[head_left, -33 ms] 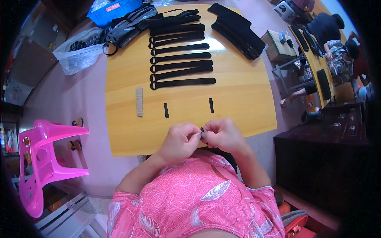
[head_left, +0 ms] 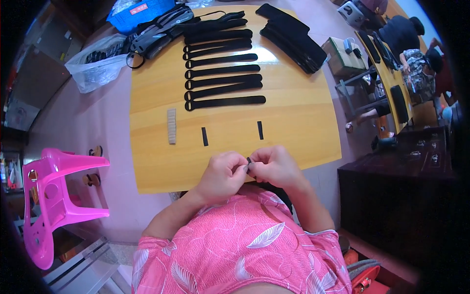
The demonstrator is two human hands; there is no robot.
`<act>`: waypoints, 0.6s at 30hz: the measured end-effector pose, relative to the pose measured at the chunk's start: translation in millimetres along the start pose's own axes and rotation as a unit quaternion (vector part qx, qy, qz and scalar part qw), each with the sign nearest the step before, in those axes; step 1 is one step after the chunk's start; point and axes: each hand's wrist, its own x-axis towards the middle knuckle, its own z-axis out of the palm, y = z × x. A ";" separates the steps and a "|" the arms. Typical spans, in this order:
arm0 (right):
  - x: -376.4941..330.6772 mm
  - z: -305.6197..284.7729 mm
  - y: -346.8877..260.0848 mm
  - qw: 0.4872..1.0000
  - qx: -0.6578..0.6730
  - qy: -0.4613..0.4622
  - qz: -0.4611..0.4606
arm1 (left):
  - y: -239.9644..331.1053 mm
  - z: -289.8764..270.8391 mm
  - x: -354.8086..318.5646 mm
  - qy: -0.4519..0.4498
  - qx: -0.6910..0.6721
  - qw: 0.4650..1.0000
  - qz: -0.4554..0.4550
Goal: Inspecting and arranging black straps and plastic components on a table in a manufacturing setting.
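My left hand (head_left: 226, 172) and my right hand (head_left: 275, 166) meet over the near edge of the wooden table. Both are closed in a pinch, fingertip to fingertip, on a small black strip (head_left: 249, 160) that is mostly covered by the fingers. Beyond them lie two short black strips, one to the left (head_left: 205, 136) and one to the right (head_left: 260, 130). A beige ribbed strip (head_left: 172, 126) is farther left. Several long black straps with loop ends (head_left: 227, 102) are laid in a row across the middle of the table (head_left: 303, 122).
Black folded fabric pieces (head_left: 293, 39) are stacked at the far right. A grey-black bundle (head_left: 161, 32), a blue basket (head_left: 139, 14) and a clear plastic bag (head_left: 95, 73) stand at the far left. A pink stool (head_left: 49, 196) is left; a dark cabinet (head_left: 382, 196) right. Other people work at another table.
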 end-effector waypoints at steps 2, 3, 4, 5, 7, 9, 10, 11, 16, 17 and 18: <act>4.4 1.4 7.8 1.000 -0.003 0.000 -0.018 | -7.6 5.7 -0.1 0.016 0.013 0.999 0.035; 7.2 3.5 13.4 1.000 -0.002 0.001 -0.018 | -11.1 8.2 -0.6 0.032 0.026 0.997 0.069; 9.8 6.2 19.6 0.999 0.008 0.014 -0.033 | -11.4 10.3 -0.3 0.032 0.026 0.997 0.069; 11.2 8.1 22.4 0.998 0.019 0.027 -0.048 | -11.1 12.9 0.3 0.043 0.046 0.993 0.098; 10.3 10.1 15.6 0.999 0.032 0.030 -0.031 | -13.9 16.2 0.4 0.055 0.067 0.988 0.126; 10.3 11.0 13.7 0.998 0.045 0.035 -0.014 | -18.9 19.2 0.0 0.066 0.140 0.970 0.185; 10.8 11.3 14.8 0.997 0.058 0.037 -0.020 | -18.9 20.2 -0.1 0.066 0.140 0.970 0.185; 11.4 11.7 16.1 0.996 0.072 0.040 -0.026 | -18.7 21.1 -0.1 0.076 0.151 0.967 0.193; 12.2 11.8 23.9 0.991 0.123 0.023 -0.037 | -18.8 20.7 -3.1 0.103 0.079 0.984 0.121; 11.8 11.9 23.9 0.992 0.116 0.024 -0.046 | -18.2 18.4 -1.9 0.096 0.044 0.991 0.083; 11.8 11.6 23.4 0.992 0.117 0.024 -0.046 | -17.1 16.3 -0.9 0.087 0.008 0.995 0.046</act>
